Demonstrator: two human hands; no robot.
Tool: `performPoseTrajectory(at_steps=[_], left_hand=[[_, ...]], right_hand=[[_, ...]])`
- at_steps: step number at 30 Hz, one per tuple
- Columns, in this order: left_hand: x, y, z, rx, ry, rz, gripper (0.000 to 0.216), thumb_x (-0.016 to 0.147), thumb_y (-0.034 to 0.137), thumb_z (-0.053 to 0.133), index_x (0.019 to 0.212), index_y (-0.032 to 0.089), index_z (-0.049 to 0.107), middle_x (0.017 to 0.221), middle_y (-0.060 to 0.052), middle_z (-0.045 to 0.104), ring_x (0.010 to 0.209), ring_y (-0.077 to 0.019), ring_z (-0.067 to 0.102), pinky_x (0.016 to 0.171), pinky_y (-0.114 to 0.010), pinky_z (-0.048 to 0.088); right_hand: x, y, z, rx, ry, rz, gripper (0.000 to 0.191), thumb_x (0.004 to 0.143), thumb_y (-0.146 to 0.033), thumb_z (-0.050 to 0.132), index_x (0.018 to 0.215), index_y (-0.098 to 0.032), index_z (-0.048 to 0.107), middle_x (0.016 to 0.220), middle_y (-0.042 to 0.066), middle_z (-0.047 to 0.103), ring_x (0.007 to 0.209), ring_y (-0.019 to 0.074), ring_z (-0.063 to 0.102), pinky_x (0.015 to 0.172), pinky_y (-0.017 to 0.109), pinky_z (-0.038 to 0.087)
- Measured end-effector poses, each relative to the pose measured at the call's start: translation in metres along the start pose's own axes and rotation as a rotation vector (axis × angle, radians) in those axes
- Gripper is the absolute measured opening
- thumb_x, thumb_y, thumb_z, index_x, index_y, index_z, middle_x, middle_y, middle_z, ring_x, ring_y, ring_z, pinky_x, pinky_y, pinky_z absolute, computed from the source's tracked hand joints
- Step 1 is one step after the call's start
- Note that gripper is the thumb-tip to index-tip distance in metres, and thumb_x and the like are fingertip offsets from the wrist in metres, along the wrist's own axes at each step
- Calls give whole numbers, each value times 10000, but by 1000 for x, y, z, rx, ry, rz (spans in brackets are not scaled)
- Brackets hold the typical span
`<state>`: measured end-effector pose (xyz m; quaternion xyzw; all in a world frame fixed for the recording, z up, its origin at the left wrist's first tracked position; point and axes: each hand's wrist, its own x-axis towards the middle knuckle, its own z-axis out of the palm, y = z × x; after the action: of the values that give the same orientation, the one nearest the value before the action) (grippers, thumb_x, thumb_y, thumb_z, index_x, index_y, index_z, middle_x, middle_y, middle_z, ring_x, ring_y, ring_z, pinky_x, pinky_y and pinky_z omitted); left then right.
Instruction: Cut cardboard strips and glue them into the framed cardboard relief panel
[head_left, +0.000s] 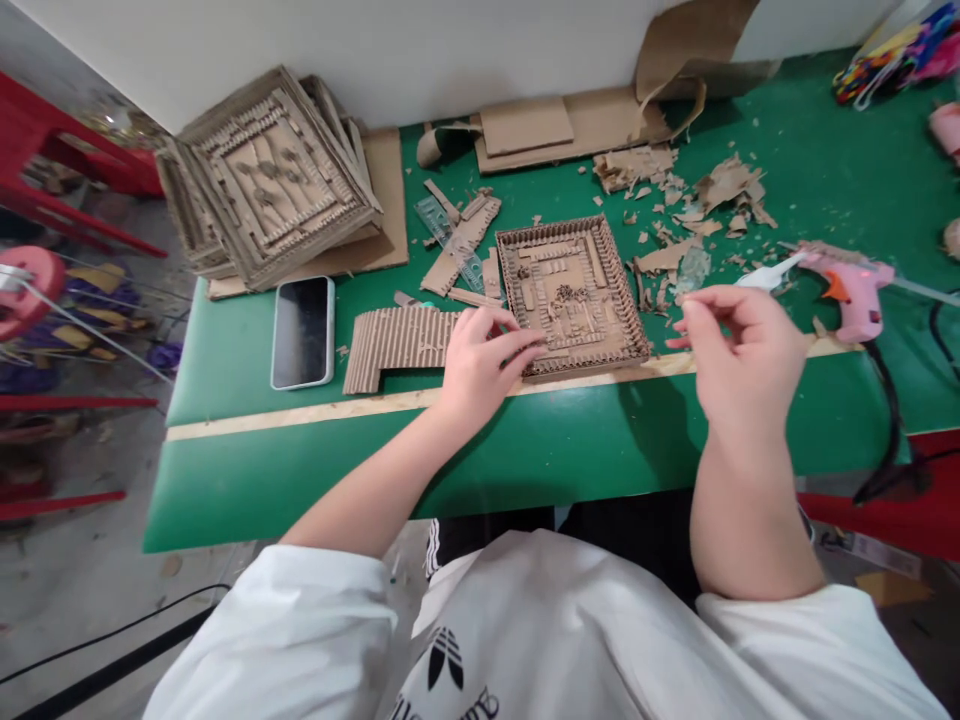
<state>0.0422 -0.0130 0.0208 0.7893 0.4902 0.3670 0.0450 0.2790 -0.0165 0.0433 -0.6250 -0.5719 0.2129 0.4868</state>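
A square corrugated cardboard tray [622, 298] with a ridged rim and inner strips lies in front of me. Small curled cardboard bits are clustered at its centre. My left hand [487, 365] lies at the tray's near left corner, fingers stretched over the rim; whether they press on it I cannot tell. Under that hand runs a ribbed cardboard sheet [397, 340], its right end partly hidden. To the right of the tray, my right hand [746, 350] is raised with thumb and forefinger pinched together. Anything between those fingertips is too small to make out.
A pink glue gun [859, 290] with a cord lies at the right. Torn cardboard scraps [731, 190] spread behind the tray. A phone [302, 333] and stacked cardboard trays [277, 190] are at the left. A clear ruler [450, 240] lies among cardboard strips.
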Motion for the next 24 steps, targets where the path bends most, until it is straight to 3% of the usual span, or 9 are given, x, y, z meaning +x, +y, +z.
performPoseTrajectory(at_steps=[7,13,17,20,24], left_hand=[[38,-30,28,235,-285,162,201,762,363,698,858,192,741,733,-60,571,714,-195,507,634,-322,416],[36,-39,28,157,-315,162,173,813,328,649,888,195,729,776,-67,636,756,-200,559,683,-328,449],[37,-33,20,41,-333,156,218,817,310,655,1004,204,690,794,-51,676,777,-191,591,724,-329,462],[35,-21,15,-36,-288,130,469,814,299,665,1258,219,536,819,-28,685,800,-177,598,766,-328,471],[26,-8,11,-93,-184,162,581,841,349,630,1364,231,406,823,-19,677,769,-153,605,759,-293,473]], right_hand=[[12,21,-27,-239,49,-34,217,784,-399,634,821,-185,646,794,13,643,644,93,586,589,229,489],[16,36,-37,-369,31,-189,198,866,-279,504,925,-187,670,883,26,669,722,103,601,636,231,472],[15,33,-28,-387,49,-286,196,862,-215,489,914,-177,674,893,45,669,811,127,613,646,235,477],[8,18,-4,-235,-103,-359,190,864,-255,532,962,-177,675,919,43,669,771,100,609,624,211,483],[2,-3,32,-148,-456,-464,206,874,-275,538,987,-188,688,972,40,672,885,114,620,786,243,495]])
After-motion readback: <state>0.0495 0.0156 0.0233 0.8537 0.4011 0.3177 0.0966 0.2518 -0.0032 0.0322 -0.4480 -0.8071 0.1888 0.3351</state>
